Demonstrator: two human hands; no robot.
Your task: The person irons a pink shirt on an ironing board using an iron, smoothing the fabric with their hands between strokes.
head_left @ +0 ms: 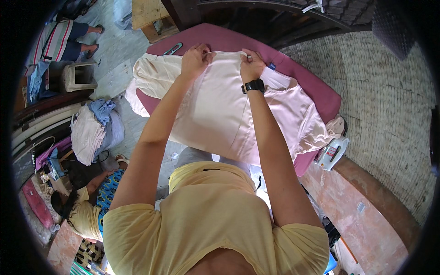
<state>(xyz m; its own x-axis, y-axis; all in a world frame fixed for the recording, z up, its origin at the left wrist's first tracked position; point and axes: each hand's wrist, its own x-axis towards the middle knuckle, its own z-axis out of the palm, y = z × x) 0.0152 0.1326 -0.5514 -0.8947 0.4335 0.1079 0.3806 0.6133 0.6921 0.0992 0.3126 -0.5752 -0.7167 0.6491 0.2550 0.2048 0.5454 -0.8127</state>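
Note:
A pale pink, satiny shirt (220, 105) lies spread across a maroon padded pressing table (206, 34), its near edge hanging toward me. At its far edge my left hand (196, 59) is closed, fingers curled on the cloth. My right hand (252, 66), with a black watch (253, 86) on the wrist, pinches the same edge farther right. Between the two hands the edge runs nearly straight. Close to my right hand a small dark blue label (271, 66) shows. Green thread snips (173, 48) rest on the table beyond the left sleeve (156, 75).
A white iron (332, 153) stands at the table's right end. Piled clothes (94, 130) lie at the left, near a plastic stool (79, 77). One person (89, 201) sits low at the left; another person's legs (82, 43) show farther back. A wooden bench (149, 16) stands beyond the table.

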